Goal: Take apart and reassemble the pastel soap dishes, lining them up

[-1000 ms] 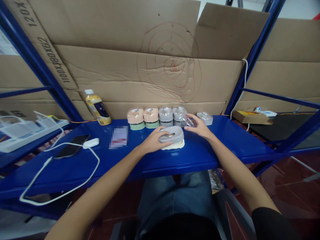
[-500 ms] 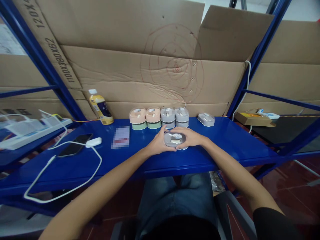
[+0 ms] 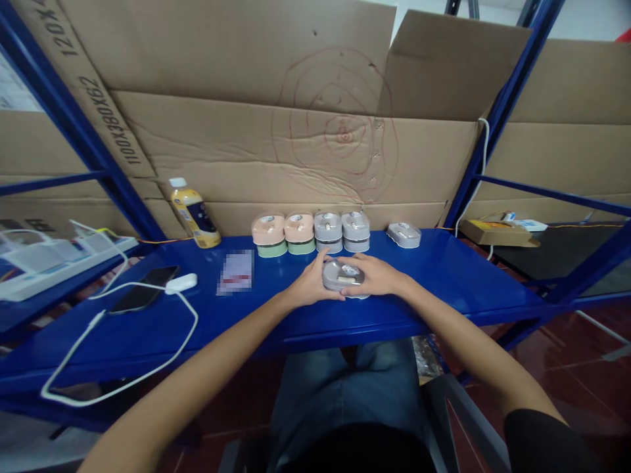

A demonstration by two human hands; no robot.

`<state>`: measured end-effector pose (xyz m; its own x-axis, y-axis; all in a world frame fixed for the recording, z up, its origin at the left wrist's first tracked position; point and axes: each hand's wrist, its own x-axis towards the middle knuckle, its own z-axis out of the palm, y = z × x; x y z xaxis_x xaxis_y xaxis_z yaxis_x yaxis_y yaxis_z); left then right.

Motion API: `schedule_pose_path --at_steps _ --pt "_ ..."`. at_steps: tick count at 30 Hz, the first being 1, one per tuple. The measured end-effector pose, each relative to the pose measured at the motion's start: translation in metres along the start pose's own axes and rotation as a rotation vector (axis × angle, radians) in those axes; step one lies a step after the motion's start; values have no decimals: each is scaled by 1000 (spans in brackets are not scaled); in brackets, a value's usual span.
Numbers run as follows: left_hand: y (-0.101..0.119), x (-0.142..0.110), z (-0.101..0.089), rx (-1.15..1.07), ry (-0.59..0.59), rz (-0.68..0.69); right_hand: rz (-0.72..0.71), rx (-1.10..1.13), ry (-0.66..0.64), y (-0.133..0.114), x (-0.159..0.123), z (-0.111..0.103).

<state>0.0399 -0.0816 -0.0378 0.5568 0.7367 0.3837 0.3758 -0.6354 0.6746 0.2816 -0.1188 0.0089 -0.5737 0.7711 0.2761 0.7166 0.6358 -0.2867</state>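
Note:
A grey oval box with a clear lid [image 3: 335, 278] sits low at the table's front middle, with a pale edge showing below it. My left hand [image 3: 309, 282] is wrapped round its left end, thumb at the far side. From the right, my right hand [image 3: 375, 274] grips the lid and the box's right end. The lid lies over the box; whether it is fully seated I cannot tell. Just behind stand two grey stacked boxes [image 3: 342, 230] and two pink-over-green stacked boxes [image 3: 282, 232]. A single grey lidded box [image 3: 404, 234] rests farther right.
On the blue table [image 3: 444, 282] a yellow drink bottle [image 3: 195, 213] leans at the back left. A blurred-out flat item [image 3: 235, 272], a black phone [image 3: 144, 289] and a white cable [image 3: 196, 322] lie at left. Cardboard [image 3: 207, 141] stands behind.
The clear lid has come down from my right hand at the right onto the grey box. My right hand moved left and closed round it. Little changed over the last half second.

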Motion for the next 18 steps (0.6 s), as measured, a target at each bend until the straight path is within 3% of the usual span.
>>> schedule_pose_path --at_steps 10,14,18 --pt "-2 1 -1 -2 -27 -15 2 -24 -46 -6 -7 -1" --pt "-3 -1 -1 25 -39 -6 -72 4 -7 1 -41 -4" --pt "-6 -2 -1 101 6 -34 102 -248 41 13 -84 -20"
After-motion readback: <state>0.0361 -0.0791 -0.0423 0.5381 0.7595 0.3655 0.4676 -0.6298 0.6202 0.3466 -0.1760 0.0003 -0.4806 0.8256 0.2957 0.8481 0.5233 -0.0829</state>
